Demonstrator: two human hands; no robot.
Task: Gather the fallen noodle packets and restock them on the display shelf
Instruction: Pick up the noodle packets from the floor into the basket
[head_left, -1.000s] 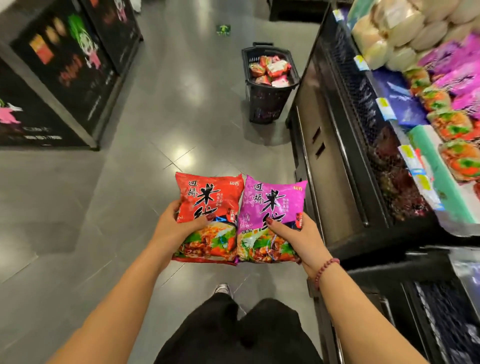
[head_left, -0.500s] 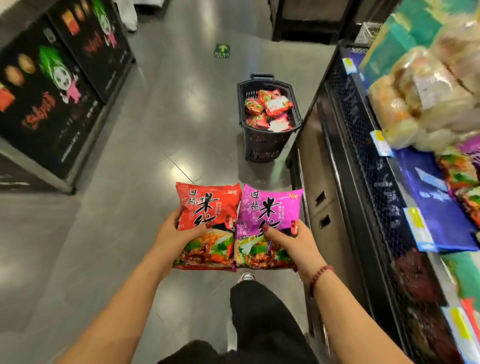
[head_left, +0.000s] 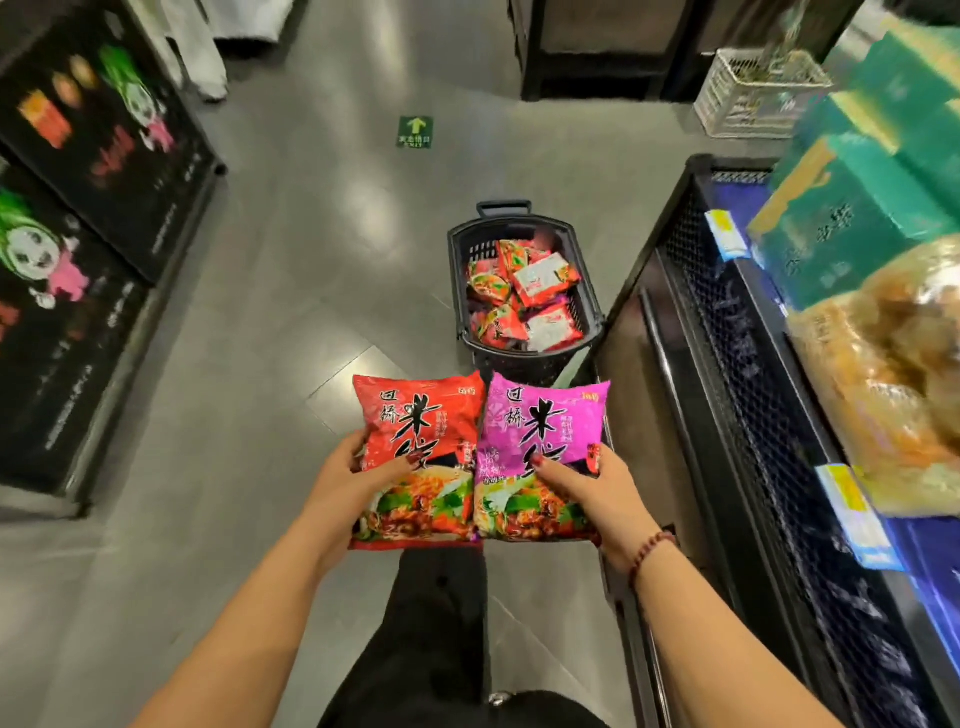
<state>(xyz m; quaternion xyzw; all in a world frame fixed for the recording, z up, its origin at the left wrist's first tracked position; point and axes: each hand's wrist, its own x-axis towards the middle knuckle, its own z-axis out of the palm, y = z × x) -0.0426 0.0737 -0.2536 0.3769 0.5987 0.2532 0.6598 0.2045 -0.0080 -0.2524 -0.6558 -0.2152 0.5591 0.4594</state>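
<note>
Head view: one camera looked down an aisle at both hands, held out in front of the body.
Left hand (head_left: 340, 486): it gripped the lower left edge of the red packet (head_left: 415, 421), thumb curled across the front, the other fingers hidden behind.
Right hand (head_left: 595, 493): it gripped the lower right part of the purple packet (head_left: 548, 423), thumb pressed on the front and fingers wrapped behind; a beaded bracelet (head_left: 649, 552) sat on the wrist.
Packets: the two were held upright, side by side, inner edges touching, above the grey floor (head_left: 270, 364).
Basket (head_left: 457, 270): black, standing on the floor beyond the packets, just beside the display shelf (head_left: 727, 338); more noodle packets (head_left: 524, 288) lay heaped inside it (red ones mostly).
Display shelf: on the right, with a black mesh front, teal boxes (head_left: 852, 218) and blurred bagged goods on top.
Left side: black printed panels (head_left: 88, 218) lined the aisle.
Far floor: a green arrow sticker (head_left: 414, 132).
</note>
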